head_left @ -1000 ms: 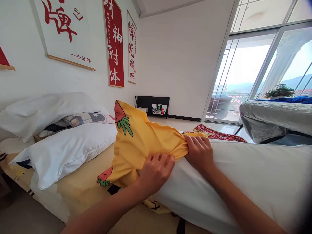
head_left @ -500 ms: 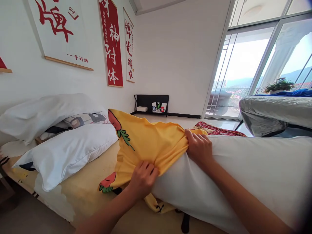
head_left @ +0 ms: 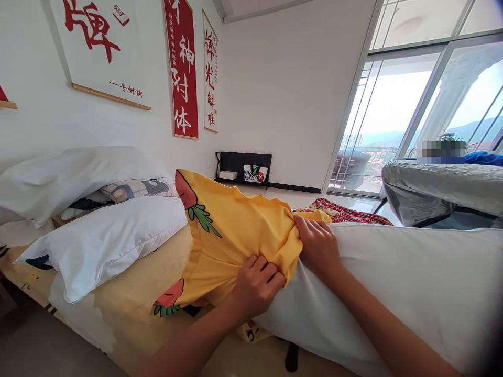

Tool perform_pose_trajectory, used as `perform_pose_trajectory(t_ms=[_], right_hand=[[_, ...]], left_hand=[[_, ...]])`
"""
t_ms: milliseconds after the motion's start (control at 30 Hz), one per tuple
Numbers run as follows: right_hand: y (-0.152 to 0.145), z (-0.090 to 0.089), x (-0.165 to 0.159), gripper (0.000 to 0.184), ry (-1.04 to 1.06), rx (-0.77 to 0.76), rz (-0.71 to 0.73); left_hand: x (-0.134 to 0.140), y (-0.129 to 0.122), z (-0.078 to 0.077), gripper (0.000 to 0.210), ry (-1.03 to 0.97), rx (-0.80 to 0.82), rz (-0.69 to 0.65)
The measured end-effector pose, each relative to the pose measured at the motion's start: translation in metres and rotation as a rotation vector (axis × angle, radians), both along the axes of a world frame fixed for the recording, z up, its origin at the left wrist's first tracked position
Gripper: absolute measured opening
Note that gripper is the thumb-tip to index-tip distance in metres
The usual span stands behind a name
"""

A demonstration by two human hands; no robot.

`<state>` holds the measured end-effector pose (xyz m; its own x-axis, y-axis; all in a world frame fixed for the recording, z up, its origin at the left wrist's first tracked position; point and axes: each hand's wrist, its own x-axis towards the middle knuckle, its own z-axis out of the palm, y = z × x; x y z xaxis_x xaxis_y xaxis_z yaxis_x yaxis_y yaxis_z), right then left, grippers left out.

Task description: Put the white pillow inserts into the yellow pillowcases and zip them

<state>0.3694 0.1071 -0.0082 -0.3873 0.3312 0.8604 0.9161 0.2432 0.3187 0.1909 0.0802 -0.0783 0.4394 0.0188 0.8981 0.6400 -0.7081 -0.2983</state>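
Note:
A yellow pillowcase point(head_left: 239, 220) with printed carrots covers the left end of a long white pillow point(head_left: 401, 272). My left hand point(head_left: 257, 285) is closed on the bunched fabric near the pillowcase's lower edge. Up and to the right, my right hand point(head_left: 317, 242) grips the gathered far edge, its fingers curled over the cloth against the pillow. Creases run from both hands across the pillowcase, and its two carrot corners stick out to the left. The pillow's covered end is hidden inside. Part of the yellow cloth hangs below my left wrist.
The pillow lies on a bed with a tan patterned sheet point(head_left: 129, 309). White pillows point(head_left: 129, 230) lie at the left by the wall. Beyond the bed are a red plaid cloth point(head_left: 349, 213), a low black shelf point(head_left: 236, 162) and a plastic-covered table point(head_left: 444, 180) by the glass doors.
My left hand has moved right and slightly up along the pillow, drawing the pillowcase fabric with it and bunching it closer to my right hand. My right hand keeps its grip.

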Motion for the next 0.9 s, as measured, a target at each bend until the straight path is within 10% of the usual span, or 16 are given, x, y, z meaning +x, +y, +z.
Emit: perform_pose_trajectory(t_ms=[233,400,567,733,900], right_hand=[[-0.012,0.005,0.049,0.033,-0.097,-0.121,0.004],[0.002,-0.002,0.077,0.047,-0.099,-0.273,-0.058],[0.001,-0.058,0.085,0.054,-0.176,-0.397,-0.069],[-0.014,-0.127,0.104,0.072,-0.249,-0.443,-0.085],[-0.029,-0.146,0.113,0.098,-0.270,-0.502,-0.100]], left_hand=[[-0.058,-0.002,-0.034,0.022,-0.056,-0.042,0.186],[-0.073,0.026,-0.022,0.018,-0.041,-0.152,0.362],[-0.050,0.067,-0.015,0.022,-0.030,-0.325,0.419],[-0.021,0.074,-0.044,0.042,0.207,-0.436,0.224],[-0.012,0.059,-0.047,0.028,0.303,-0.583,0.144]])
